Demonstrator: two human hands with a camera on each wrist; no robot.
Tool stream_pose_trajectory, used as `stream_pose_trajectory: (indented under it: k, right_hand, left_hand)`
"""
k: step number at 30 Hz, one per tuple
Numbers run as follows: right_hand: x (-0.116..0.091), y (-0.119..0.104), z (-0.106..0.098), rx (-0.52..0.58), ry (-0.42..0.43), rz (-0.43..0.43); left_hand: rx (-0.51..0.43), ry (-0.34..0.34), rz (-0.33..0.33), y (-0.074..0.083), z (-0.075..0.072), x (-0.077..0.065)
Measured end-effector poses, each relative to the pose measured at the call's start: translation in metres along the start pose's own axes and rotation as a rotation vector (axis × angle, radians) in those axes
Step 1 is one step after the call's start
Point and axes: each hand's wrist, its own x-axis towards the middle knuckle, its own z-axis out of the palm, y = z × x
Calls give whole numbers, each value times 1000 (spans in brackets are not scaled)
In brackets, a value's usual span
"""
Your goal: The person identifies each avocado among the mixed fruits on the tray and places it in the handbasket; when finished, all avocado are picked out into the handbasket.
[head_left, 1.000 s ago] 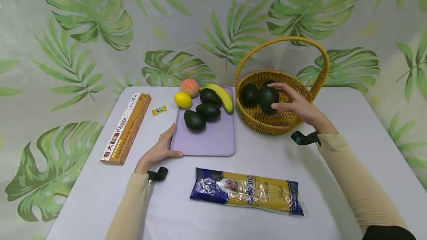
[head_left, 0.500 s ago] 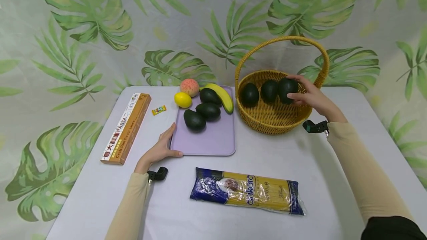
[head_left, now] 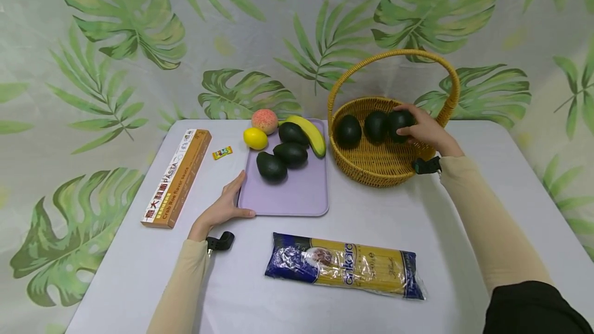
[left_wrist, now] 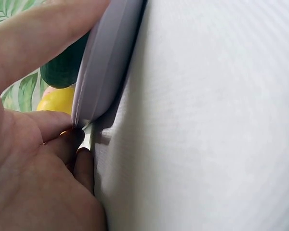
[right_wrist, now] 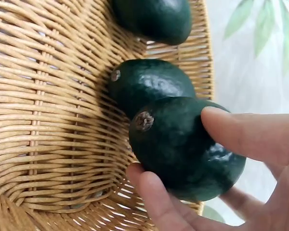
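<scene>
My right hand [head_left: 426, 129] holds a dark green avocado [right_wrist: 183, 149] at the right inner side of the wicker basket [head_left: 371, 178], thumb on one side and fingers on the other. Two more avocados lie in the basket: one [head_left: 376, 127] beside the held one, another [head_left: 348, 131] farther left. At its front left corner, my left hand [head_left: 220, 209] grips the lilac tray [head_left: 287, 200]. On that tray are three avocados [head_left: 271, 167] and a yellow banana [head_left: 312, 135]. A lemon [head_left: 255, 139] and a peach [head_left: 265, 121] sit at its back left corner.
The basket's tall handle [head_left: 394, 53] arches over it. A long pasta box [head_left: 176, 179] and a small yellow packet [head_left: 222, 153] lie left of the tray. In front lies a bag of spaghetti [head_left: 345, 266]. A leaf-patterned cloth [head_left: 320, 45] hangs behind the white table.
The right hand has carried its avocado rightward across the basket and lowered it beside the middle avocado, which now shows more fully. My left hand stays at the tray corner.
</scene>
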Motion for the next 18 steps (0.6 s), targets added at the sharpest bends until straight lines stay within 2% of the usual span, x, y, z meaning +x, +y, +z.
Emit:
stream_pose_trajectory:
  k: [9,13,18]
  right_hand:
    - [7,6,0,-42,-57,50]
    - [1,6,0,-38,-69,53]
    - [-13,-1,3,33,-68,20]
  left_hand:
    - [-17,-2,-14,1,1,0]
    - [-8,2,-11,0,1,0]
    - [-1,4,-6,0,0,0]
